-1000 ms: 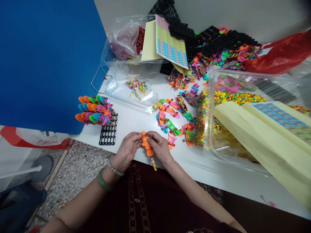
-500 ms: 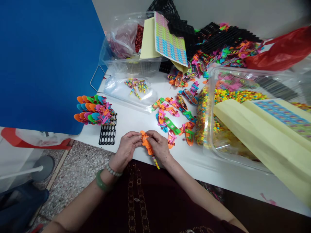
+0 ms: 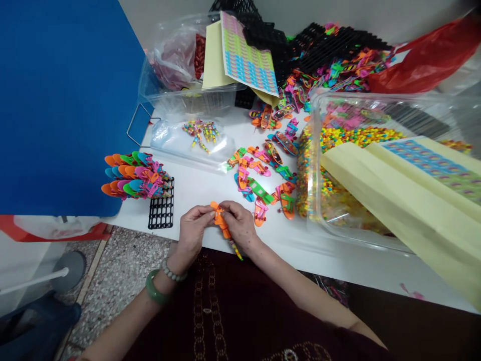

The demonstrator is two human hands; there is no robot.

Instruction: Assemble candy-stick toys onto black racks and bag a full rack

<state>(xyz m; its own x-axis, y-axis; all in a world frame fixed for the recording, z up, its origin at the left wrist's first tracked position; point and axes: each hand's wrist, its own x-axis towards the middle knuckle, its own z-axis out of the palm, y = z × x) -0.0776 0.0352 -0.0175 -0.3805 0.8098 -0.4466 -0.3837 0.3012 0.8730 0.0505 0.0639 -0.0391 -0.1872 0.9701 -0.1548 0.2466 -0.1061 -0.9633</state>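
Note:
Between both hands, at the table's front edge, is an orange toy skateboard piece with a segmented multicoloured stick pointing down from it. My left hand pinches its left side with thumb and fingertips. My right hand grips it from the right, thumb laid over the front. The fingers hide part of the joint. Left of the hands, a black grid rack carries rows of similar colourful toys standing upright. Loose skateboard toys lie just beyond my right hand.
A clear tub of small coloured pieces stands at the right, with yellow sticker sheets across it. Several short segmented sticks lie on a clear plastic bag. Behind are another clear tub, black racks and a blue panel.
The view has shifted slightly, so table things appear a little further left. Both hands keep hold of the orange toy skateboard piece, with only small finger movement.

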